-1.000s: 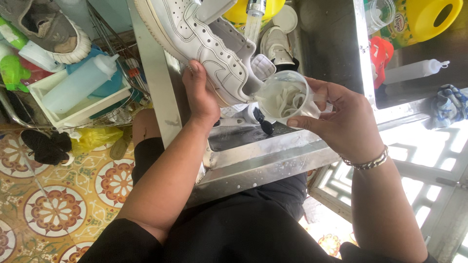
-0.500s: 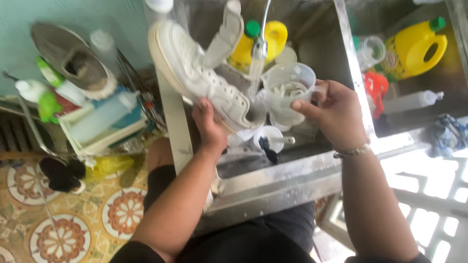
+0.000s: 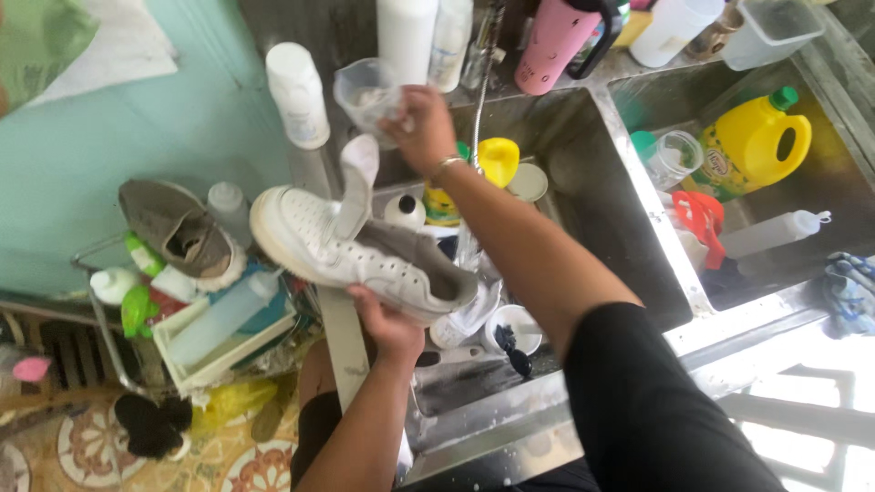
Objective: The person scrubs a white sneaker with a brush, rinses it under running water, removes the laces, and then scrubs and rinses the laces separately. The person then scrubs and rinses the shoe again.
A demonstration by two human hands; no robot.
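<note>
Steel sink [image 3: 583, 155] crowded with bottles, beside a teal wall. Left hand [image 3: 392, 323] grips a white sneaker [image 3: 365, 260] from below, over the sink's left edge. Right hand [image 3: 421, 128] holds a clear plastic cup [image 3: 365, 91] raised behind the sneaker.

A double steel sink [image 3: 638, 246] fills the middle of the view, its two basins split by a steel divider, with a thin tap pipe [image 3: 483, 100] rising at its back edge. Left of the sink stands a pale teal wall [image 3: 137, 118]. Below that wall, beside the sink's left end, a wire rack [image 3: 109, 355] sits against the wall. Under the rack and the sink's front rim lies a tiled floor [image 3: 82, 446] patterned with round red and yellow medallions. To the right of the sink's front rim, bright daylight glares through a white grille [image 3: 802, 419].
</note>
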